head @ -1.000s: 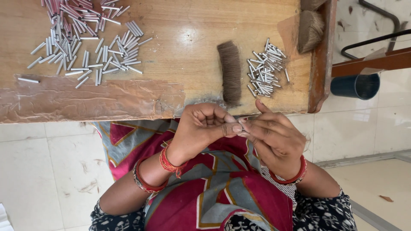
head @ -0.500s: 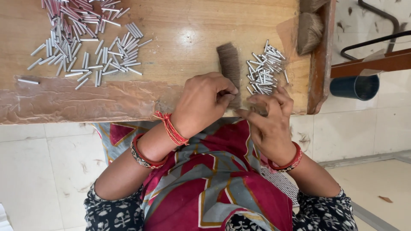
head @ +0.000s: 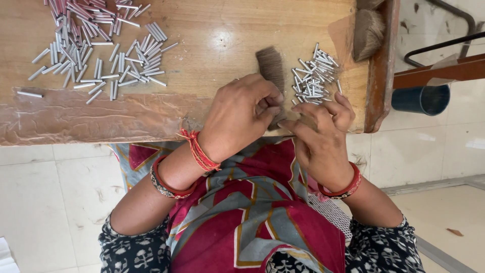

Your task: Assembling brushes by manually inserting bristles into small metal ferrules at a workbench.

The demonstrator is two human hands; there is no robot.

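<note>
A dark brown bristle tuft [head: 270, 63] lies on the wooden table [head: 212, 30], near its front edge. My left hand [head: 242, 114] reaches over that edge and pinches the tuft's near end between thumb and fingers. My right hand [head: 323, 136] is close beside it, fingers curled, with the index fingertip meeting the left fingers at the tuft's end. Whether the right fingers hold anything is hidden. A small pile of short silver metal tubes [head: 313, 76] lies just right of the tuft, above my right hand.
A large scatter of the same metal tubes [head: 96, 40] covers the table's far left. A second bristle bundle [head: 366, 30] rests against the table's raised right rim [head: 381, 65]. A dark blue cup [head: 422, 98] stands beyond that rim. Brown tape [head: 101, 116] covers the front edge.
Both hands have moved up from my lap, where they pinched something small together, to the table's front edge. The left fingers now grip the tuft's near end.
</note>
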